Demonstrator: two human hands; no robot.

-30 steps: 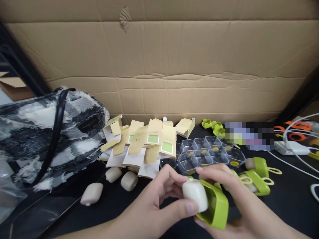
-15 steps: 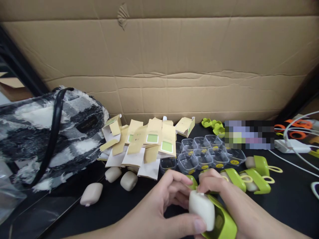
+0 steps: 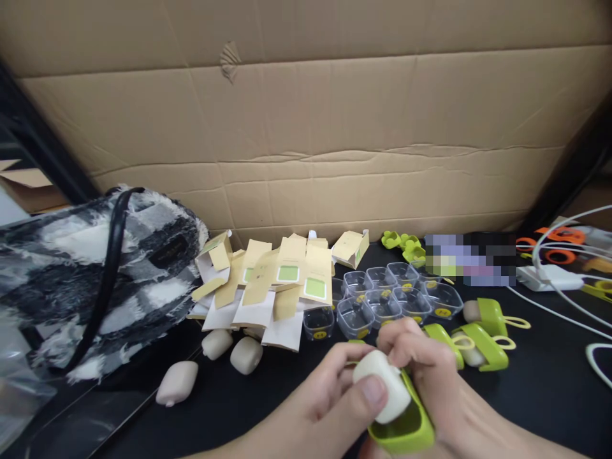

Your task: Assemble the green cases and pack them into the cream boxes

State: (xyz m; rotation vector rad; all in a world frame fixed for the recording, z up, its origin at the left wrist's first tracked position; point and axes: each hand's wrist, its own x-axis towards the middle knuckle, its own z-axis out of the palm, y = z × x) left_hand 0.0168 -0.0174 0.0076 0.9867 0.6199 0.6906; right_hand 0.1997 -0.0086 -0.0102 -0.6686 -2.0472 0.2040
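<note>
My left hand (image 3: pixel 329 401) pinches a small cream rounded case (image 3: pixel 382 386) with thumb and fingers. My right hand (image 3: pixel 430 376) grips a lime green silicone cover (image 3: pixel 406 430), and the cream case sits partly inside it. Both hands meet low in the view, just above the black tabletop (image 3: pixel 549 395). Beyond my fingers stand several clear plastic trays (image 3: pixel 382 299).
Three loose cream cases (image 3: pixel 215 357) lie left of my hands. Flattened paper boxes (image 3: pixel 277 280) are piled behind them. A fuzzy black-and-white bag (image 3: pixel 95 274) fills the left. Green-covered cases (image 3: pixel 482 338), white cables (image 3: pixel 559 280) and orange scissors (image 3: pixel 554 245) are at right. A cardboard wall (image 3: pixel 306 140) closes the back.
The cream case has gone deeper into the green cover. My hands dropped lower and closed more tightly around both pieces, and the view tilted slightly down.
</note>
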